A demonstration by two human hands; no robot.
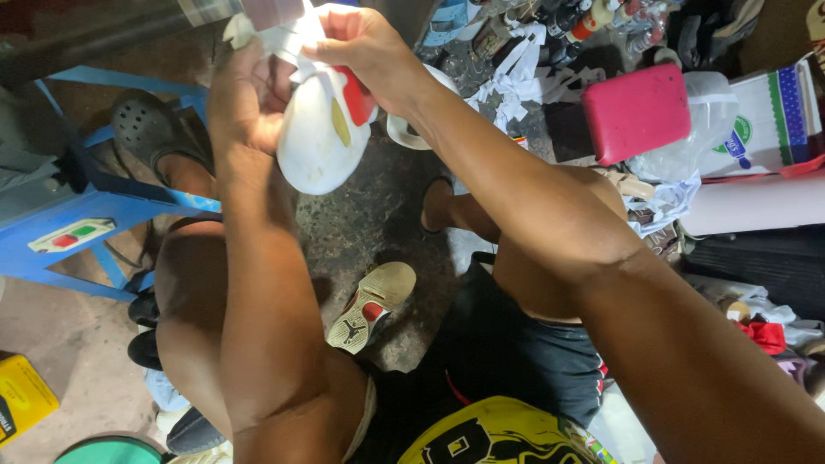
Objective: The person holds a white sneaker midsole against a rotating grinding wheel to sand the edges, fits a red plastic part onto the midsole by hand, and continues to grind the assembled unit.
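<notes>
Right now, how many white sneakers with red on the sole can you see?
2. One sneaker is held up in both hands, sole toward the camera. The other sneaker lies sole-up on the floor between the person's legs. More may be hidden in the clutter.

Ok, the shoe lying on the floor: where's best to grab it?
The floor shoe lies sole-up, heel toward the knees. Probably grip across its narrow middle from above, fingers over both edges; the flat sole offers no other hold. Both hands hold the raised shoe.

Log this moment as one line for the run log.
left hand: grips white shoe, sole toward camera | right hand: holds its red part | second shoe: on floor
</notes>
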